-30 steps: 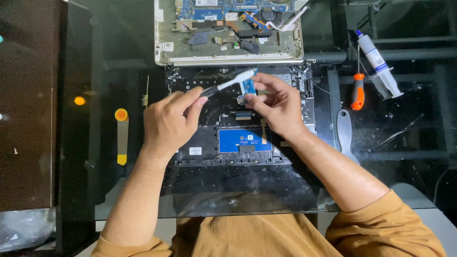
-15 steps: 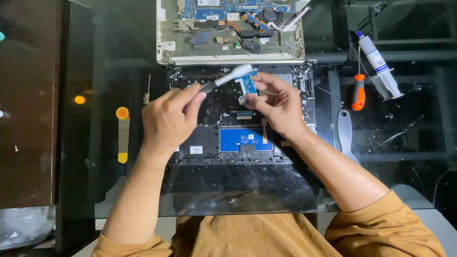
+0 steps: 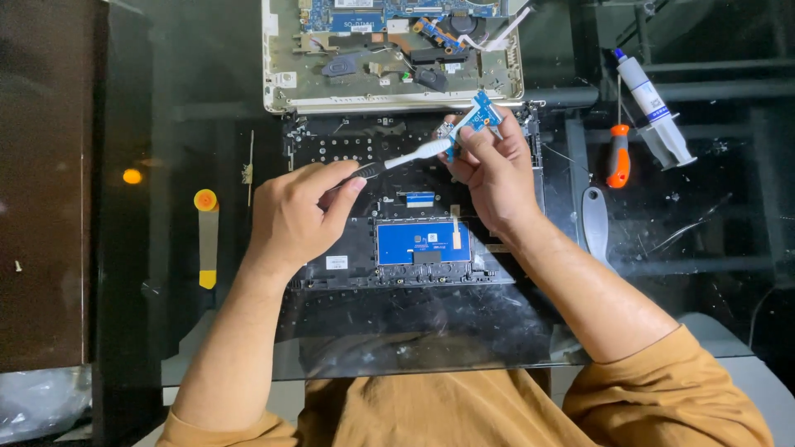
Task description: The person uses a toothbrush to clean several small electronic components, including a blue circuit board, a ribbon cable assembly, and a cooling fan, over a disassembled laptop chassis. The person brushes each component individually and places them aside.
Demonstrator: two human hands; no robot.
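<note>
Since the earlier frames the right hand has lifted the small blue board slightly up and to the right, toward the pale chassis, and the brush head has followed it. Right fingers are closed on the board, pinching it by its lower edge so that it stands tilted above the keyboard deck. Left hand is closed around the dark handle of the brush, thumb and forefinger clamped near the neck. The brush's long axis runs from lower left to upper right, its white head touching the board's lower left corner; the board thus lies up and to the right of the left fingers, and the right hand is the nearer one. Beneath both hands lies the black keyboard deck with its blue trackpad panel. Beyond it sits the opened chassis with exposed circuitry. To the right rest an orange screwdriver, a syringe and a grey pry tool; to the left lies a yellow spudger.
</note>
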